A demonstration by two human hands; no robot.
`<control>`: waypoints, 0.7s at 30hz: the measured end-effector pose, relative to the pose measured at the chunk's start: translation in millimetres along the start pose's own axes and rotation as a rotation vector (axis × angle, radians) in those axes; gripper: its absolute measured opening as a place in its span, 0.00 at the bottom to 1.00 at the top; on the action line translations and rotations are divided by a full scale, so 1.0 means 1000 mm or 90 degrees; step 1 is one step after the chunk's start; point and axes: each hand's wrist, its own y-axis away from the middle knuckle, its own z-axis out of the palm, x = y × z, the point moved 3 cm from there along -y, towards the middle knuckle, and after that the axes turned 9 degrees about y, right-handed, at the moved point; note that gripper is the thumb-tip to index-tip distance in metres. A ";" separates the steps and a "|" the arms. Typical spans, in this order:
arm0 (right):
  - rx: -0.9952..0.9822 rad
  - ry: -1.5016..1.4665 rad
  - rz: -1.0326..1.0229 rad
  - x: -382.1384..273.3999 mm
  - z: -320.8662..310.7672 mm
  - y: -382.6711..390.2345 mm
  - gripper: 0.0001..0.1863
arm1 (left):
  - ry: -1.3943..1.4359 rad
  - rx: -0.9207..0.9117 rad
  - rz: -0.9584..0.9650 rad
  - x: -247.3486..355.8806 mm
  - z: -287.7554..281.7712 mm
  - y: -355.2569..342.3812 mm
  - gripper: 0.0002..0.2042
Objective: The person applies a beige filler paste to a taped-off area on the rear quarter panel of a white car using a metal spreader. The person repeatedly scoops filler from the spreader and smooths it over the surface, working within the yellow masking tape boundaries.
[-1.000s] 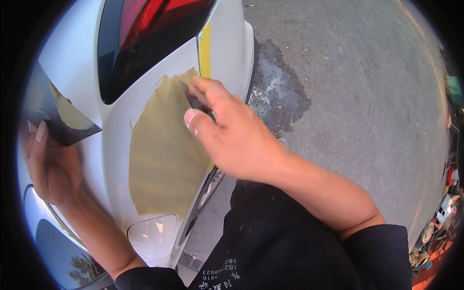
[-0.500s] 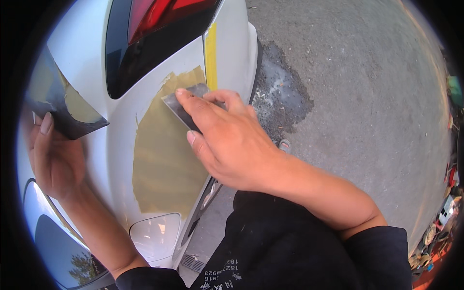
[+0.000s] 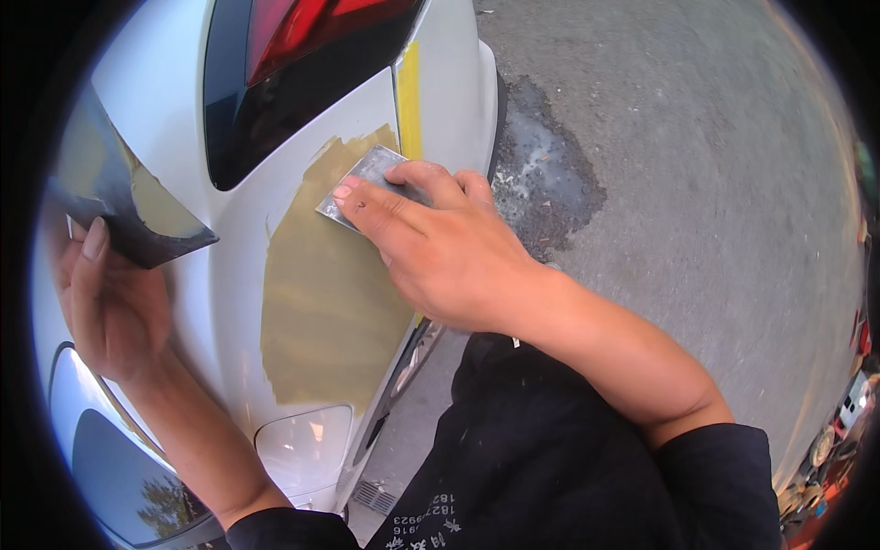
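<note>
My right hand [image 3: 449, 243] grips a flat metal putty scraper [image 3: 369, 170], its fingers pressed along the blade. The scraper rests at the upper right part of a patch of olive-yellow filler [image 3: 321, 312] on a white car's rear side panel. In my left hand [image 3: 115, 316], at the far left, is a dark putty board [image 3: 117, 206] with yellowish filler smeared on it. My left thumb shows on the board's near edge; the other fingers are partly hidden behind it.
Yellow masking tape [image 3: 410, 105] runs along the panel seam beside the patch. Above it sits the red and black tail light [image 3: 321, 41]. A white fuel flap [image 3: 304, 446] lies below the filler. Right of the car, grey pavement [image 3: 697, 183] has a wet stain [image 3: 541, 156].
The scraper has turned and shows more of its flat face, with its corner still on the filler. My right hand has shifted slightly upward. My left hand keeps hold of the putty board.
</note>
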 end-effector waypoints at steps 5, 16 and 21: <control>0.058 -0.003 0.004 0.013 -0.004 -0.013 0.27 | -0.019 -0.014 0.009 0.003 0.000 -0.002 0.23; 0.037 -0.066 0.045 0.020 -0.001 -0.007 0.27 | -0.056 0.038 0.002 0.003 -0.005 0.000 0.24; 0.042 -0.071 0.045 0.021 0.016 0.000 0.28 | -0.047 0.057 0.017 0.000 0.000 -0.003 0.25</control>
